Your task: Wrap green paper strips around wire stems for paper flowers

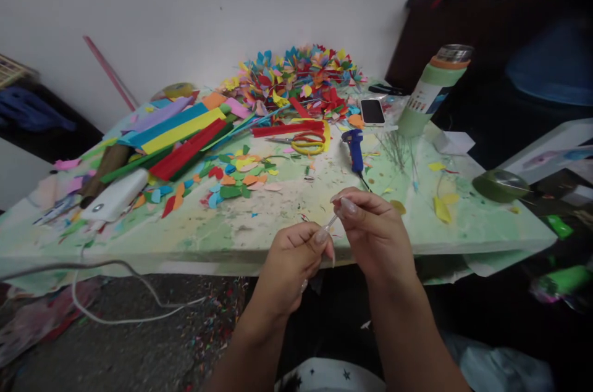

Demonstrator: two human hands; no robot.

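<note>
Just over the table's front edge, my left hand (294, 259) is closed, pinching a thin pale stick (331, 223) between thumb and finger. My right hand (375, 228) is closed at the upper end of that stick, fingertips together; whether anything else sits in them is hidden. Beyond my right hand lies a blue hot glue gun (354, 150) with a dark cord. Scissors (308, 142) with yellow and orange handles rest by red strips (287, 128). Cut petal and leaf pieces (236, 176) in many colours are scattered to the left.
A pile of colourful handmade flowers (301, 80) stands against the wall. Folded coloured sheets (185, 133) and a white power bank (115, 194) lie left. A phone (372, 112), a green bottle (430, 92), thin wires (396, 154) and a tape roll (500, 186) are right. A cable (134, 321) hangs front left.
</note>
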